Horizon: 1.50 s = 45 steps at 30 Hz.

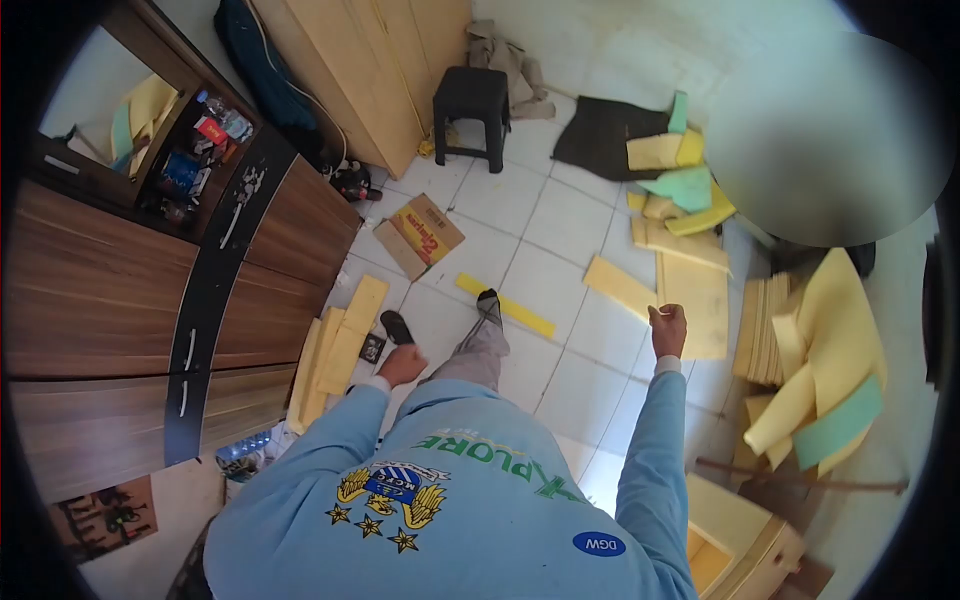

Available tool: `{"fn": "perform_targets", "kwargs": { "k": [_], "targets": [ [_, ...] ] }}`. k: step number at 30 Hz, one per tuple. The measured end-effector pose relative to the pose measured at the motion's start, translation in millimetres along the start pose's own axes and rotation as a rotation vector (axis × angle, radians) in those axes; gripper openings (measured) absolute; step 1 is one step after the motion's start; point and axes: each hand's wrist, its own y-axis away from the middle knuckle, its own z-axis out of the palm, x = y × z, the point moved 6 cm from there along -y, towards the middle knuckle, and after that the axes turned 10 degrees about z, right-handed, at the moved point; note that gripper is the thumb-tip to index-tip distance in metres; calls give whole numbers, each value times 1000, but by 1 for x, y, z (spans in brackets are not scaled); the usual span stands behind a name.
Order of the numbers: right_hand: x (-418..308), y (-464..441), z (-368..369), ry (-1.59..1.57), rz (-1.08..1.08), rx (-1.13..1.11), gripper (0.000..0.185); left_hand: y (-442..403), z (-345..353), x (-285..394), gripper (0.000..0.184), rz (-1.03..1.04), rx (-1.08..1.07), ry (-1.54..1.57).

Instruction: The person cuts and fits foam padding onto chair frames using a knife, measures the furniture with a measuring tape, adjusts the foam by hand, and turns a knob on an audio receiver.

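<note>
My left hand (pixel 403 366) is in front of my body at the left, its fingers curled into a loose fist and slightly blurred; whether anything is inside is hidden. Beneath it lies a dark slipper (pixel 396 327). Out to the right, my right hand (pixel 668 331) has its fingers bent and thumb pinched in. Anything held there is too small to make out. In view it overlaps a large pale yellow foam sheet (pixel 700 290) and the end of a foam strip (pixel 618 285); I cannot tell whether it touches them. A bright yellow strip (pixel 530 318) crosses the floor by my foot.
A cardboard box (pixel 420 236) and a black stool (pixel 472 110) stand ahead. Foam offcuts (pixel 682 190) lie near a dark mat (pixel 606 135). Foam sheets (pixel 835 340) are piled at the right, more foam blocks (pixel 345 340) at the left beside a wooden cabinet (pixel 95 290).
</note>
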Motion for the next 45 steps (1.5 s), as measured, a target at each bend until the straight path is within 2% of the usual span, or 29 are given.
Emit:
{"fn": "perform_targets", "kwargs": {
  "k": [1, 2, 4, 5, 7, 8, 9, 10, 11, 12, 14, 17, 19, 20, 22, 23, 25, 27, 29, 30, 31, 32, 33, 35, 36, 38, 41, 44, 45],
  "targets": [
    [-21, -30, 16, 3, -116, 68, 26, -5, 40, -50, 29, 125, -63, -247],
    [-39, -48, 35, 57, -108, -24, 29, 8, 2, -14, 34, 117, -362, -432],
    [-2, -89, 107, 199, -219, -168, 30, 26, 2, -54, 43, -191, -274, -142],
    [-21, -77, 121, 362, -56, -282, 36, 24, 48, -112, 48, -293, -236, -152],
    [-7, -61, 154, 573, 46, -411, 37, 5, 6, -98, 53, -430, -300, 122],
    [18, -59, 172, 694, 8, -444, 42, -20, -17, -96, 54, -463, -232, 189],
    [66, -58, 186, 721, 149, -459, 48, -42, -43, -85, 55, -502, -172, 262],
    [72, -44, 183, 719, 215, -691, 60, -63, -67, -78, 56, -545, -118, 331],
    [158, -43, 221, 930, 8, -849, 51, -91, -86, -77, 57, -547, -14, 407],
    [121, -19, 201, 1124, -247, -1071, 38, -122, -107, -79, 58, -542, 90, 474],
    [221, 0, 227, 1119, -492, -1304, 34, -187, -160, -69, 58, -593, 182, 517],
    [204, -50, 231, 1049, -379, -1245, 35, -263, -248, -36, 54, -521, 344, 750],
    [183, -105, 251, 1040, -642, -1126, 37, -311, -272, -42, 54, -439, 417, 701],
    [161, -151, 264, 569, -508, -795, 35, -328, -276, -50, 51, -414, 459, 625],
    [128, -221, 301, 726, -45, -988, 31, -358, -269, -73, 45, -421, 541, 498],
    [94, -258, 317, 716, -1, -998, 29, -369, -267, -87, 43, -450, 586, 449],
    [34, -346, 353, 684, 45, -1012, 26, -378, -263, -97, 43, -388, 378, 342],
    [-25, -447, 405, 607, 27, -1027, 23, -364, -265, -96, 38, -636, 539, 573],
    [-72, -574, 494, 259, 101, -1191, 30, -368, -246, -102, 36, -622, 416, 193],
    [-177, -593, 495, 658, -625, -853, 31, -363, -259, -87, 33, -590, 529, 208],
    [-272, -603, 504, 927, -1191, -588, 32, -361, -265, -69, 32, -558, 641, 232],
    [-344, -627, 522, 896, -1112, -581, 34, -371, -251, -64, 29, -546, 426, 118],
    [-400, -663, 539, 512, -806, -597, 37, -379, -234, -65, 28, -528, 215, 4],
    [-590, -642, 505, 114, -646, -660, 35, -394, -214, -58, 25, -473, 271, -44],
    [-663, -636, 506, 50, -770, -641, 36, -400, -211, -54, 24, -577, 258, 122],
    [-772, -662, 562, -222, -830, -718, 39, -424, -188, -67, 31, -488, 238, 206],
    [-944, -625, 525, -541, -843, -799, 35, -446, -212, -79, 38, -397, 382, 292],
    [-1076, -623, 533, -708, -1044, -671, 31, -465, -249, -112, 32, -769, 410, 471],
    [-1113, -605, 512, -787, -1044, -675, 30, -465, -266, -128, 30, -823, 571, 463]
  ]
}}
